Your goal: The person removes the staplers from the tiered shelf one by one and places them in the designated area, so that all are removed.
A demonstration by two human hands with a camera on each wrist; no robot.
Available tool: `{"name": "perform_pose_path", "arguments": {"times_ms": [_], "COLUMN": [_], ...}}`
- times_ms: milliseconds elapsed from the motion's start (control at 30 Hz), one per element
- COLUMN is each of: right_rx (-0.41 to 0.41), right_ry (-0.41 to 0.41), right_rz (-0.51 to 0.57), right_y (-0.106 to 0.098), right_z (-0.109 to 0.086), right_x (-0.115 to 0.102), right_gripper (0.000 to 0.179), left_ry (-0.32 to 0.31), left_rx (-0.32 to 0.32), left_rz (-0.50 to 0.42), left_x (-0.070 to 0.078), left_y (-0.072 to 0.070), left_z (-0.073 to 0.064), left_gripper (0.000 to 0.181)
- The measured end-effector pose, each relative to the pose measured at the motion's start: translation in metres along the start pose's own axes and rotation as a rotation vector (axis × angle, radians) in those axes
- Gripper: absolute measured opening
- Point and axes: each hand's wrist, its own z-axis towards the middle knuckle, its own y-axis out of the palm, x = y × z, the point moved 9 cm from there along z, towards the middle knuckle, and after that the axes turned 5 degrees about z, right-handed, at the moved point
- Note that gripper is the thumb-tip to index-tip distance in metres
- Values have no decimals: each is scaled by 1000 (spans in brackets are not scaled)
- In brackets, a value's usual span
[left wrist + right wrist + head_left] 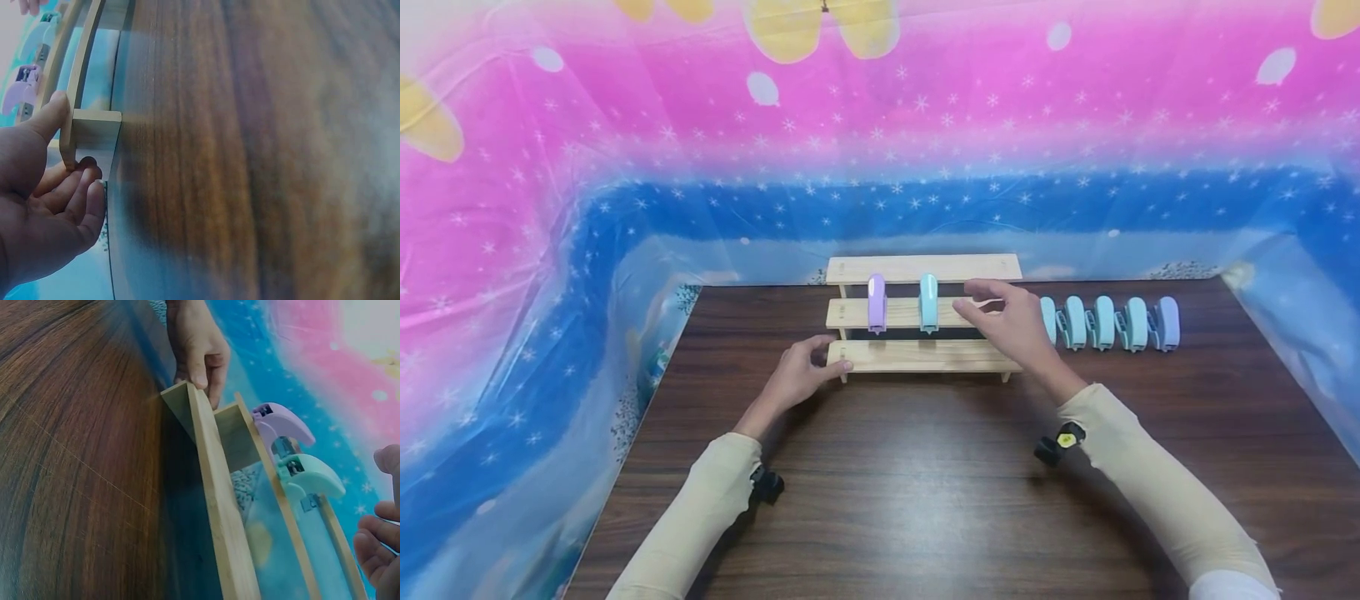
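Note:
A three-tier wooden shelf rack [925, 357] stands toward the back of the table. My left hand [801, 372] holds the left end of its lowest board, the thumb on top and the other fingers below, as the left wrist view [53, 206] shows. On the middle tier sit a purple stapler [877, 302] and, to its right, a mint-green stapler [928, 302], spaced apart. Just right of the mint one, my right hand [1017, 323] hovers over the middle board, thumb and fingers parted with nothing between them. In the right wrist view both staplers have raised, curved handles.
Right of the rack, a row of several staplers stands on the dark wooden table [925, 500]: mint-green ones [1101, 322] and a lavender one [1167, 323] at the right end. My right hand partly covers the leftmost. A patterned cloth [880, 200] hangs behind the table.

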Motion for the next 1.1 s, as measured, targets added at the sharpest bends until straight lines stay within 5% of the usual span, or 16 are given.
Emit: {"name": "perform_pose_path", "arguments": {"times_ms": [1100], "right_rx": [-41], "right_ry": [34], "right_rz": [-76], "right_y": [48], "right_z": [12], "right_x": [-3], "right_gripper": [49], "left_ry": [2], "left_rx": [6], "left_rz": [-10], "left_x": [-1], "left_y": [0], "left_z": [2], "left_gripper": [71]}}
